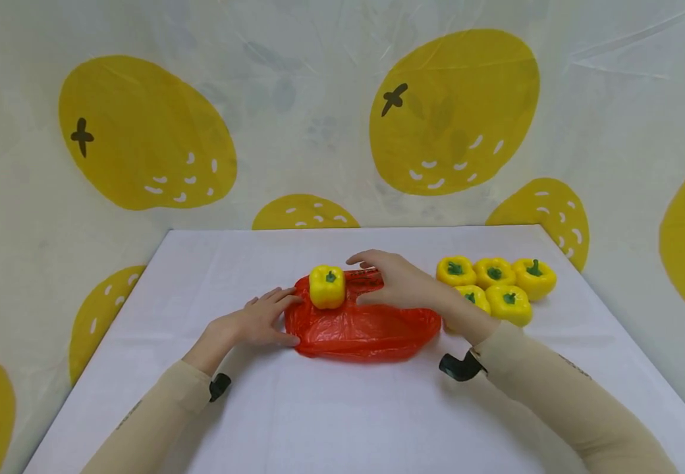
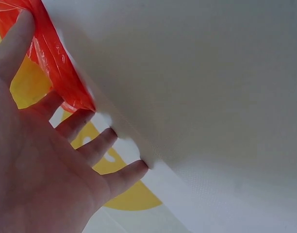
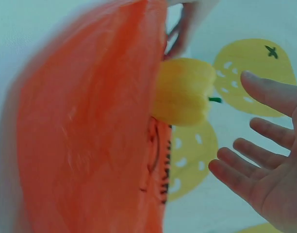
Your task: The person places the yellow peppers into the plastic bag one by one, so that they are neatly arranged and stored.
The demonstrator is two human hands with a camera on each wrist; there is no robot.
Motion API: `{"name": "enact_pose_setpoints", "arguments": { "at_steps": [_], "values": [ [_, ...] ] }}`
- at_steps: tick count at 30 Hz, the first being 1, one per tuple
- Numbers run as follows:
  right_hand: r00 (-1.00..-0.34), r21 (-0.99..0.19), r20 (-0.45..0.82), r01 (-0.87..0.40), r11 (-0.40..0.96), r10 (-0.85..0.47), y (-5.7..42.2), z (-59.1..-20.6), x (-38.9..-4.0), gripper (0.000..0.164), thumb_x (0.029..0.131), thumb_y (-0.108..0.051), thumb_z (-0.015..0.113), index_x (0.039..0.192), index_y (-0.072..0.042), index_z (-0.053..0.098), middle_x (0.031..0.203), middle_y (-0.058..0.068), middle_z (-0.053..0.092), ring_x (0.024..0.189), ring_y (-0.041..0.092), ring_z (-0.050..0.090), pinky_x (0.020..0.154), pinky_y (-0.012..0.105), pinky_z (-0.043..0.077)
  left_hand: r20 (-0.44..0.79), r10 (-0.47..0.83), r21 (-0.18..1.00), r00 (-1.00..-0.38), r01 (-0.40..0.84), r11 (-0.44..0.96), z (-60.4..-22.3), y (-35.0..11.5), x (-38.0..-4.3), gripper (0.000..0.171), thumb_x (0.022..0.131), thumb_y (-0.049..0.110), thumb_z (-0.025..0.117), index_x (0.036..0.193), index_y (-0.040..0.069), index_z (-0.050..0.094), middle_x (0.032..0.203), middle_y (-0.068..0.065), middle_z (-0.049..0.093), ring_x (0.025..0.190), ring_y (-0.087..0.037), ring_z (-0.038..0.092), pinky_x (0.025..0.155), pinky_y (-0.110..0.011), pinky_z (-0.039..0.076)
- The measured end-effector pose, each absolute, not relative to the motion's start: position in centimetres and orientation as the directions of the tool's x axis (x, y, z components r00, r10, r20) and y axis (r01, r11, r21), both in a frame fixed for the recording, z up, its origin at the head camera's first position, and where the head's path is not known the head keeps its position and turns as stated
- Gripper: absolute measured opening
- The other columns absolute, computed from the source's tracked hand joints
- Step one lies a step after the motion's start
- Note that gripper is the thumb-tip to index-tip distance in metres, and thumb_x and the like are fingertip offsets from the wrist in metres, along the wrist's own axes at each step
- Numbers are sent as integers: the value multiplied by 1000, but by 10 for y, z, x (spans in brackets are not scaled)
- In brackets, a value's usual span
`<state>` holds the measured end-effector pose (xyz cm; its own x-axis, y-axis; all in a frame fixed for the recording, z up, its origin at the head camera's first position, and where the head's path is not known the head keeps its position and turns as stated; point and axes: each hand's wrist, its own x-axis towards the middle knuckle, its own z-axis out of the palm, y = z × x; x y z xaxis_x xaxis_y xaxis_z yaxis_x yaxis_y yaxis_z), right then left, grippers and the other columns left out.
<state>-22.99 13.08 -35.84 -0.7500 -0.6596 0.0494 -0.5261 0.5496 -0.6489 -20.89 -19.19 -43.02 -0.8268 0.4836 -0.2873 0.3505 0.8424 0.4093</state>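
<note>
A red plastic bag [image 1: 360, 332] lies flat on the table, with dark print near its far edge. One yellow bell pepper [image 1: 327, 288] with a green stem stands upright on the bag's left part. My left hand [image 1: 262, 319] touches the bag's left edge with fingers spread; in the left wrist view the thumb and some fingertips meet the red plastic [image 2: 58, 63]. Above the bag's right half hovers my right hand [image 1: 402, 280], fingers spread and holding nothing. The right wrist view has this hand [image 3: 270, 165] apart from the pepper [image 3: 185, 92].
A group of several yellow bell peppers [image 1: 508, 304] stands on the table to the right of the bag, partly behind the right forearm. The white-covered table [image 1: 342, 415] ends at a fabric backdrop [image 1: 307, 99] printed with large yellow fruit.
</note>
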Motion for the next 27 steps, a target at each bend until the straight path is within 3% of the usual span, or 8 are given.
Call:
{"name": "enact_pose_setpoints", "arguments": {
  "at_steps": [7,15,27],
  "values": [
    [-759,-630,67,-536,562,-648,156,-341,-226,55,88,-18,83,138,-13,61,137,2,61,129,29,55,99,49,53,-274,487,404,-829,360,841,-429,-192,-209,85,86,49,78,156,17,42,165,-13,29,152,-41,18,115,-72,15],
    [-774,-636,99,-533,559,-625,193,-333,-229,53,88,-15,82,136,-7,61,136,7,62,126,31,57,102,55,50,-258,496,403,-829,374,835,-431,-193,-210,85,86,50,78,156,15,42,164,-13,30,152,-41,19,114,-73,17],
    [-848,-686,65,-421,594,-526,245,-330,-220,49,92,-15,79,136,-7,60,136,11,61,128,34,56,103,57,48,-285,482,387,-828,361,849,-431,-191,-210,87,85,51,78,156,18,42,165,-13,29,152,-41,18,115,-72,18]
  ]
}}
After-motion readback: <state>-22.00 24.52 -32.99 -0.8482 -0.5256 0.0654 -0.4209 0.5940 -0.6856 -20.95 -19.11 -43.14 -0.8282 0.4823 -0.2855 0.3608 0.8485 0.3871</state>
